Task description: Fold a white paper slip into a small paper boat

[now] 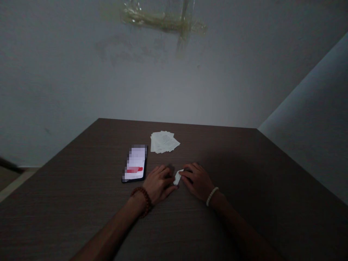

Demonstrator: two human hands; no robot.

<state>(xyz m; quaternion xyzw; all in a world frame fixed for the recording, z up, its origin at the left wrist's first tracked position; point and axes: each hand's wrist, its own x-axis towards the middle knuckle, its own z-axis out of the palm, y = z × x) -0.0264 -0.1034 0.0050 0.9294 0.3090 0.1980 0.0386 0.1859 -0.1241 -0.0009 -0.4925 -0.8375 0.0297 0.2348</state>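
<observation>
Your left grip and right grip are pinching opposite ends of a paper slip, fingers drawn nearly together. It is showing white, small, narrow and slanted, its ends partly hidden, and is sitting between your hands at the worktop, nearer you than the fanned paper pile.

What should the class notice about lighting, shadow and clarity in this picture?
Head view: the light is dim, the phone screen stands out brightest, partly pixelated; head view: a soft shadow darkens the table beside the right hand; head view: glints catch the strips on the wall; head view: print on the paper sheets is too faint to read.
</observation>
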